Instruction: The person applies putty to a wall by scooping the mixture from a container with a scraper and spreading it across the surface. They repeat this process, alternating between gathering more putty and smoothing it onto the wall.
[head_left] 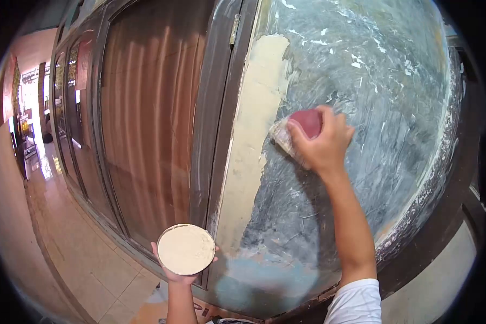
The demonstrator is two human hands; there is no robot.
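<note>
The right hand (323,141) holds a red-handled putty knife (299,129) in a closed grip, blade pressed against the wall (372,81). Below and left of it, the left hand (181,272) cups a round putty container (186,249) from underneath.

Wall panel (362,70) fills the right half: grey-blue, scraped, w/ white flecks and scratches. A cream strip (254,129) runs down its left edge, top to bottom, ragged where it meets the grey. Dark brown frame (218,108) just left of the strip, w/ a small metal hinge (234,29) near the top. Left of that, a reddish-brown door (146,119) w/ wavy sheen, then more dark-framed doors (73,97) receding along the wall. Floor (65,237) at lower left: glossy beige tiles, reflecting light. Bright daylight at the far left end of the corridor (29,108). Dark trim (443,216) curves along the panel's right edge.
</note>
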